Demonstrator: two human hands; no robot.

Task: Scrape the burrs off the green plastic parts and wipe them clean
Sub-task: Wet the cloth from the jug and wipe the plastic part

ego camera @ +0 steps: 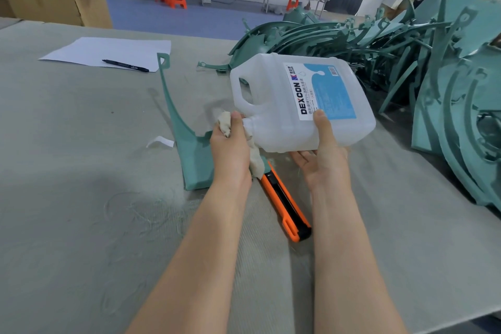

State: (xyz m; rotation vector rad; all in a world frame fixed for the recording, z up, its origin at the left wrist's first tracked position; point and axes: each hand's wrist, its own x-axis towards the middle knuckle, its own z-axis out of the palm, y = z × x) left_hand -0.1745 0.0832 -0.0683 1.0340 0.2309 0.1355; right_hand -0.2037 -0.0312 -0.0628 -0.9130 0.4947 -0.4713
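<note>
With the right hand (322, 160) cradling the tipped jug (301, 100) and the left hand (230, 149) pinching the rag (225, 123) at its spout, overtipping could flood the worktop (81, 144).

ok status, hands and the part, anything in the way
Left hand holds rag at jug mouth; right hand tips jug. Green part flat on table. Knife lies between the forearms.

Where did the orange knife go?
In the head view, the orange and black utility knife lies flat on the grey table between the person's forearms, just right of the green plastic part, its tip under the beige cloth.
</note>
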